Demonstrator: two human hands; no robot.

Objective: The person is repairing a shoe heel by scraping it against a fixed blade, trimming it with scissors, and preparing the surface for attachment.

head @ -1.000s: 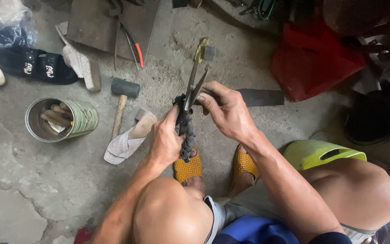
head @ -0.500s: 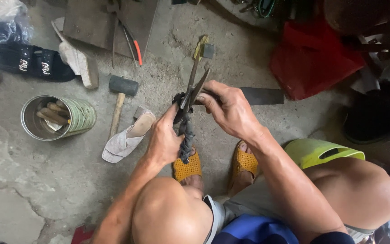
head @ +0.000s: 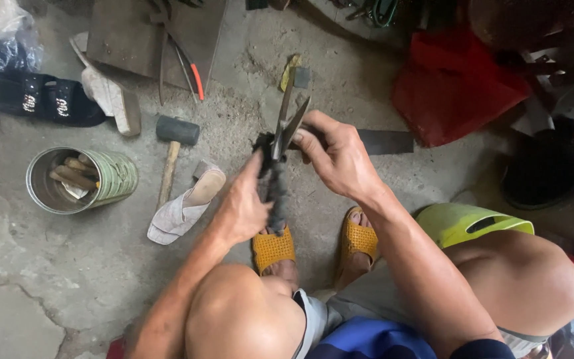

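yellow woven sandals [head: 274, 247], red bag [head: 456, 86], green-striped tin [head: 104, 178]

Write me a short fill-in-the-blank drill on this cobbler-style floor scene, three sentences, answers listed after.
1. The right hand works a pair of metal ____ against the dark strip that the left hand grips.
2. The round metal tin with green ribbed sides lies on its ____.
3. The black-headed mallet has a handle made of ____.

Answers: scissors; side; wood

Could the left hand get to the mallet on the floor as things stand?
Probably not at once: the left hand is gripping the dark strip that the right hand cuts with scissors. The mallet lies uncovered beside it.
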